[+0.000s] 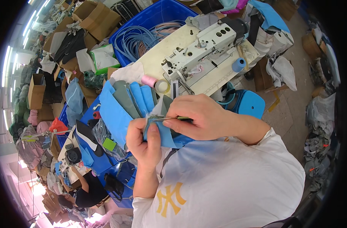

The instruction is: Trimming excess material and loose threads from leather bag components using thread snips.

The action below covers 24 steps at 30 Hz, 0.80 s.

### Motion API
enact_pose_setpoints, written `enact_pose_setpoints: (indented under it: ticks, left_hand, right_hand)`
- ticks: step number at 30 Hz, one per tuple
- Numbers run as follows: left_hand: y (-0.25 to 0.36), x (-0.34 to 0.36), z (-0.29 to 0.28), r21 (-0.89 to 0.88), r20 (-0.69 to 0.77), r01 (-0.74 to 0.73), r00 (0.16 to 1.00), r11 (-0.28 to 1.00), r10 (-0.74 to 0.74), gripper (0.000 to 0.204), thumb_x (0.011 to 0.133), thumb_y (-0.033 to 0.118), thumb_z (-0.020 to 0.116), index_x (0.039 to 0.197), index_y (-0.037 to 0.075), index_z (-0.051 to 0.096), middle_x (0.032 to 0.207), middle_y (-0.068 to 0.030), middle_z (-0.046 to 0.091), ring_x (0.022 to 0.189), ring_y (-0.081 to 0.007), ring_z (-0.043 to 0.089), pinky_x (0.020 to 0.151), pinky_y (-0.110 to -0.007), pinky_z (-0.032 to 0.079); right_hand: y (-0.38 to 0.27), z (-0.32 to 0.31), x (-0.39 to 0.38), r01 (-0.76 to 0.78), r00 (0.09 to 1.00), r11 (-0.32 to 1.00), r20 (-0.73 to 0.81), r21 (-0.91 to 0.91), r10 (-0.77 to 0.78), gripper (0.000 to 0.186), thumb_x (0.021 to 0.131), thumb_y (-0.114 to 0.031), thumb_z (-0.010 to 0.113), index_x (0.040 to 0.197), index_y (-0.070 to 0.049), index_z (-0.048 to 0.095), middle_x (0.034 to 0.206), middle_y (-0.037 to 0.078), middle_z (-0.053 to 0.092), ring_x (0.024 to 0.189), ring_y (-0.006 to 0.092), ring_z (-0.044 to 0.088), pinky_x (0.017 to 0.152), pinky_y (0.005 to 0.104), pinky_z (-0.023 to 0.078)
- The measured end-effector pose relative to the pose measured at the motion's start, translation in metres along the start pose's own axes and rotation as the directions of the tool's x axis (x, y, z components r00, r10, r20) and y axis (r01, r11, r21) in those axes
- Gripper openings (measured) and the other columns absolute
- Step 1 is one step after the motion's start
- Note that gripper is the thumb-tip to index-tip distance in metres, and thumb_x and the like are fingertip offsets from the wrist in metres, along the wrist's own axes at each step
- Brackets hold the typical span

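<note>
In front of my chest, my left hand (145, 140) pinches the edge of a blue fabric piece (164, 136) between thumb and fingers. My right hand (198, 116) is closed around a slim pointed metal tool (166, 118) with a green part by the palm; its exact kind is partly hidden by the fingers. The tool's tip meets the fabric at a frayed, whitish edge beside my left fingertips. Just beyond my hands fans a stack of blue and grey fabric panels (122, 100).
A white sewing machine (203, 47) stands on a pale table (152, 57), with a blue thread cone (238, 64), a pink thread cone (148, 80) and a tape roll (162, 86). Behind is a blue bin (169, 9) of coiled cords. A blue stool (251, 104) stands right; another person (90, 190) works at lower left.
</note>
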<state>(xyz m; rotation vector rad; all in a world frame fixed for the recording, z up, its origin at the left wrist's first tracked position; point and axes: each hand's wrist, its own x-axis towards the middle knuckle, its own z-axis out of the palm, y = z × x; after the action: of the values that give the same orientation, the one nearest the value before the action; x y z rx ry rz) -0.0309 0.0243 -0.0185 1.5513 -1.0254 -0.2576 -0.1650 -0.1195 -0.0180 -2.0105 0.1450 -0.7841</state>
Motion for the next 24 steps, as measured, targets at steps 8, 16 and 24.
enact_pose_setpoints:
  ticks: [8, 16, 24]
  left_hand:
    - [-0.0022, 0.0000, 0.0013, 0.085, -0.005, -0.087, 0.996, 0.993, 0.088, 0.007, 0.089, 0.001, 0.063, 0.087, 0.001, 0.056, 0.066, -0.0008, 0.051, 0.061, -0.0080, 0.041, 0.056, -0.024, 0.035]
    - [-0.0004, -0.0044, -0.0013, -0.114, 0.044, 0.138, 0.990, 0.984, -0.134, 0.006, 0.091, 0.002, 0.061, 0.089, 0.001, 0.056, 0.071, 0.0035, 0.049, 0.065, -0.0038, 0.040, 0.058, -0.020, 0.033]
    - [0.0027, -0.0036, -0.0038, -0.148, 0.030, 0.134, 0.991, 0.980, -0.131, 0.005, 0.091, 0.001, 0.060, 0.094, 0.000, 0.056, 0.076, 0.0052, 0.050, 0.068, -0.0029, 0.039, 0.061, -0.019, 0.033]
  right_hand:
    - [-0.0012, 0.0012, -0.0008, -0.008, 1.000, 1.000, -0.002, -0.001, 0.008, 0.010, 0.084, -0.007, 0.073, 0.083, -0.005, 0.063, 0.072, 0.006, 0.060, 0.063, 0.0255, 0.059, 0.054, 0.0358, 0.044]
    - [0.0020, 0.0024, -0.0018, 0.041, 0.997, 0.994, -0.076, 0.099, -0.033, 0.010, 0.084, -0.007, 0.073, 0.082, -0.005, 0.063, 0.072, 0.006, 0.059, 0.061, 0.0250, 0.057, 0.052, 0.0352, 0.042]
    - [-0.0020, 0.0011, -0.0026, -0.075, 0.994, 0.996, 0.080, 0.048, 0.071, 0.009, 0.085, -0.009, 0.073, 0.083, -0.006, 0.064, 0.072, 0.006, 0.060, 0.062, 0.0249, 0.058, 0.053, 0.0358, 0.042]
